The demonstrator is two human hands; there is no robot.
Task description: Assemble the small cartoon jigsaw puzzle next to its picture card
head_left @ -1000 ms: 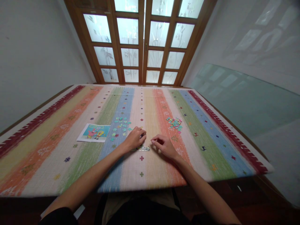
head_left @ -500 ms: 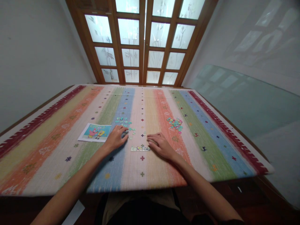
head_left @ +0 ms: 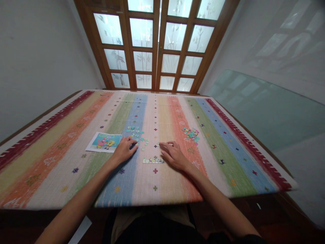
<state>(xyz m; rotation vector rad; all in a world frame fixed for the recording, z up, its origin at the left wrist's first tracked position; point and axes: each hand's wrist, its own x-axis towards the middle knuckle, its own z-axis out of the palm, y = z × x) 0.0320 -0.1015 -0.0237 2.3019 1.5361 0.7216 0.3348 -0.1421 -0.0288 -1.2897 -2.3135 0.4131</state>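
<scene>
My left hand (head_left: 125, 149) lies on the striped cloth with its fingers curled over loose teal puzzle pieces (head_left: 134, 133), just right of a cartoon picture card (head_left: 104, 142). What the fingers hold is hidden. My right hand (head_left: 172, 154) rests flat, fingers stretched out, beside the right end of a short joined strip of puzzle pieces (head_left: 153, 160). A second heap of loose pieces (head_left: 191, 133) lies farther right on the orange stripe.
The striped cloth (head_left: 76, 162) covers the whole table; its near edge is by my lap. A wooden glazed door (head_left: 157, 44) stands behind the table. A glass sheet (head_left: 266, 108) leans on the right wall.
My left hand moved left from the joined strip to the loose pieces by the picture card. My right hand went from a pinch to lying flat, uncovering the strip.
</scene>
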